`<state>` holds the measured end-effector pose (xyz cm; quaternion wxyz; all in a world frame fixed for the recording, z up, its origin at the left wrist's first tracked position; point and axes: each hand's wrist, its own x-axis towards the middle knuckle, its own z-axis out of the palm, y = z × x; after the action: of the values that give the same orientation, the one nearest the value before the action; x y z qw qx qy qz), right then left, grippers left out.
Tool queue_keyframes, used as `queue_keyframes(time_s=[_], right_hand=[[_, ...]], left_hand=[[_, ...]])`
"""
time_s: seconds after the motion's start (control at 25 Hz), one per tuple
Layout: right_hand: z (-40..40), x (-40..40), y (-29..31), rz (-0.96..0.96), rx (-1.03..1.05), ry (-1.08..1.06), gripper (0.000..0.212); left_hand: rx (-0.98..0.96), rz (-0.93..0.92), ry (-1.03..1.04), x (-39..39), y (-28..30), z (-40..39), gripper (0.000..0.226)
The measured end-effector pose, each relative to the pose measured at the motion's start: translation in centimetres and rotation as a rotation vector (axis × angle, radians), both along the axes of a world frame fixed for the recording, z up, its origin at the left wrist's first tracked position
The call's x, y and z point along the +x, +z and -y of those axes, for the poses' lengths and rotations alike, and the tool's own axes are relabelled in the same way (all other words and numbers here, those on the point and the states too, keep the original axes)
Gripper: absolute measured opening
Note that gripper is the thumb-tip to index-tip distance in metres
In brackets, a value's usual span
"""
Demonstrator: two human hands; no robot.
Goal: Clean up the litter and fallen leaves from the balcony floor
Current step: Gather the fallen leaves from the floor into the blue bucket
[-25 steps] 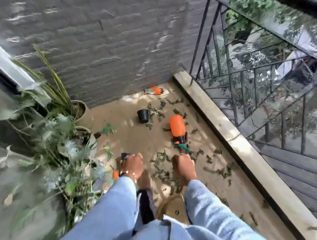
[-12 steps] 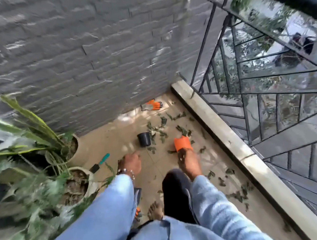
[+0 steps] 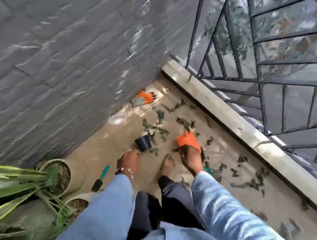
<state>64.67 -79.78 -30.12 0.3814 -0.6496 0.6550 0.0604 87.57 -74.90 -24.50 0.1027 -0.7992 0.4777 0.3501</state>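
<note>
Green fallen leaves (image 3: 160, 127) lie scattered over the tan balcony floor (image 3: 103, 147), with more leaves (image 3: 248, 183) along the ledge. My right hand (image 3: 190, 159) overlaps the lower end of an orange spray bottle (image 3: 187, 139); blur hides whether its fingers grip the bottle. My left hand (image 3: 130, 160) hangs with loosely curled fingers just beside a small black pot (image 3: 144, 143) lying on its side, holding nothing that I can see. One bare foot (image 3: 168, 164) stands between my hands.
An orange and grey glove (image 3: 144, 98) lies in the far corner by the grey brick wall (image 3: 62, 70). A green-handled trowel (image 3: 101, 178) and potted plants (image 3: 55, 176) are at the left. A stone ledge (image 3: 228, 119) with a metal railing (image 3: 261, 61) runs along the right.
The view has moved forward toward the corner. My right hand has come up over the lower end of the orange bottle, and my left hand now hangs beside the black pot.
</note>
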Motion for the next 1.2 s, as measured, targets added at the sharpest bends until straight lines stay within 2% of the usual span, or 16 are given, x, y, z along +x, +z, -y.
queue_keyframes(time_s=[0.12,0.24,0.28,0.44,0.52,0.6,0.68,0.72,0.76,0.84,0.92,1.04,1.08,1.2], right_hand=[[4.5,1.4,-0.1,-0.017,0.038,0.058,0.027],[6.7,2.2,-1.4,0.075,0.082,-0.164,0.047],[7.0,2.5,-2.2,0.074,0.125,-0.238,0.046],[8.2,4.4,-8.6,0.183,0.318,-0.489,0.019],[8.7,5.8,-13.7,0.2,0.359,-0.622,0.012],[6.9,7.3,-23.5,0.174,0.451,-0.757,0.009],[3.7,9.9,-34.7,0.108,0.481,-0.919,0.021],[2.6,11.6,-38.2,0.041,0.485,-0.968,0.027],[3.6,13.1,-37.6,-0.044,0.469,-1.012,0.028],[3.1,15.8,-41.1,-0.174,0.459,-1.058,0.03],[2.2,18.0,-46.6,-0.101,0.543,-1.024,0.02],[0.8,21.0,-53.2,-0.204,0.407,-1.077,0.048],[0.6,21.6,-54.8,-0.225,0.329,-1.063,0.051],[0.6,21.7,-56.1,-0.178,0.225,-0.878,0.029]], left_hand=[[0.02,-0.035,-0.026,0.9,-0.5,5.3,0.026],[0.022,-0.064,-0.08,1.6,-1.3,10.1,0.026],[0.041,-0.07,-0.11,1.8,-1.7,11.5,0.027],[0.1,-0.083,-0.242,3.1,-7.4,16.1,0.027],[0.139,-0.077,-0.373,3.8,-12.6,18.0,0.025],[0.208,-0.093,-0.497,4.8,-19.3,19.6,0.023],[0.259,-0.096,-0.63,6.4,-26.8,21.2,0.021],[0.284,-0.087,-0.674,7.3,-30.4,21.7,0.022],[0.298,-0.078,-0.711,8.3,-33.6,22.3,0.022],[0.322,-0.062,-0.74,10.8,-39.8,22.9,0.022],[0.321,-0.048,-0.705,13.0,-45.8,23.3,0.025],[0.313,-0.072,-0.666,14.5,-51.8,23.5,0.016],[0.306,-0.08,-0.639,14.7,-52.8,23.6,0.014],[0.285,-0.114,-0.502,14.6,-54.7,23.2,0.009]])
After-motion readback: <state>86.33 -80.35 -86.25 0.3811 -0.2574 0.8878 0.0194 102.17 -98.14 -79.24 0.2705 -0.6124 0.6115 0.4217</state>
